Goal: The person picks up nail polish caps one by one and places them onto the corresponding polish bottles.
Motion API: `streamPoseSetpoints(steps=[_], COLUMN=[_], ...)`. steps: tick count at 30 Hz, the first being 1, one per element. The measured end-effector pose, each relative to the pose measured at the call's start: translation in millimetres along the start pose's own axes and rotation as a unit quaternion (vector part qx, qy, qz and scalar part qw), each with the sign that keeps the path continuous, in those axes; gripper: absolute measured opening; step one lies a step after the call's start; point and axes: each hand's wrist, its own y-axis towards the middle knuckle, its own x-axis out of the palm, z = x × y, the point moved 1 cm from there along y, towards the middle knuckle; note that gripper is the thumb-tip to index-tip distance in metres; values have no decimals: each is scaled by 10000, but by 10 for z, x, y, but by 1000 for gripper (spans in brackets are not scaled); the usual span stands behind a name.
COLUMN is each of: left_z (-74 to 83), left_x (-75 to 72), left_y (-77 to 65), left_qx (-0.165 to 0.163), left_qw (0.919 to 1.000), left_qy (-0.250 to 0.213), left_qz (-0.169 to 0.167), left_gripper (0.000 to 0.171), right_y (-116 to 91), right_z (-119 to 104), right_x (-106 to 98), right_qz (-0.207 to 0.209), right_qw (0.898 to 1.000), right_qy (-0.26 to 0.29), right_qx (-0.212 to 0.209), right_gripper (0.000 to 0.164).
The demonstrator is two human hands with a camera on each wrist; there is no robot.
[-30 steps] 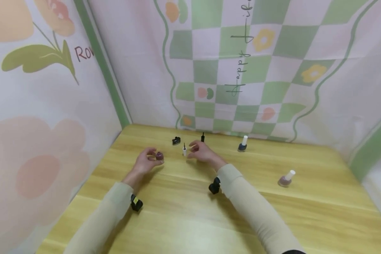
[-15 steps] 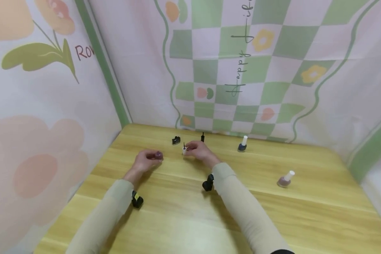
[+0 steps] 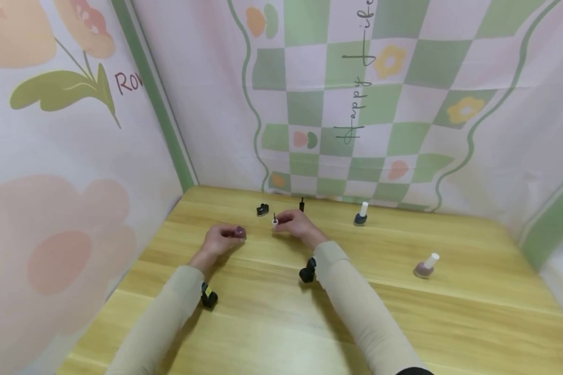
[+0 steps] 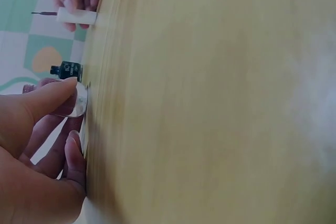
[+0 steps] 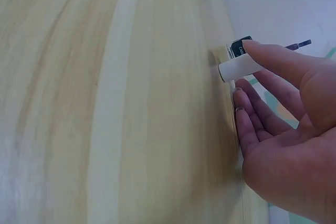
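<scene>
In the head view my left hand [image 3: 218, 239] pinches a small uncapped nail polish bottle [image 3: 240, 232], glass with purple polish. The left wrist view shows the thumb across its side and the bottle's base [image 4: 80, 100] at the tabletop. To the right, my right hand [image 3: 296, 224] holds a white nail polish cap [image 3: 274, 223] between thumb and fingers. Its thin brush [image 4: 44, 13] points up, away from the table. In the right wrist view the closed end of the cap [image 5: 231, 70] is close to the wood, and the other fingers are loosely bent below it.
An uncapped dark polish bottle [image 3: 262, 210] stands behind, between the hands. A black brush cap [image 3: 302, 205] stands upright behind the right hand. Two white-capped bottles stand to the right, one dark blue [image 3: 360, 219], one mauve [image 3: 424, 269]. A patterned curtain [image 3: 338, 172] borders the table's back edge.
My right hand has moved slightly left and taken hold of the standing white cap. My left fingers have drawn closer together around the purple bottle.
</scene>
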Motion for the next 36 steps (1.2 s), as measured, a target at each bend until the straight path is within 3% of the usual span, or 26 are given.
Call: streamPoseSetpoints(steps=[16,24,29,36], left_z=[12,58,118,223], left_x=[18,100,166,325], left_y=[-7,-20,-33,-80], left_qx=[-37,290,482,741], left_qw=[9999,9994,9988,9968], left_qy=[-131,164,83,-114], left_qz=[-32,27,-19,-282], left_gripper=[40,34,31,27], right_y=[-17,-32,-89,-271], right_z=[-43,-33,-36,-31], right_x=[66,67,1,-161], right_qz=[257,316,360,113], right_qw=[9995,9994,9986,9993], right_qy=[90,-87,-376,-346], right_qx=[160,85,71,-26], right_gripper=[37,26,20,21])
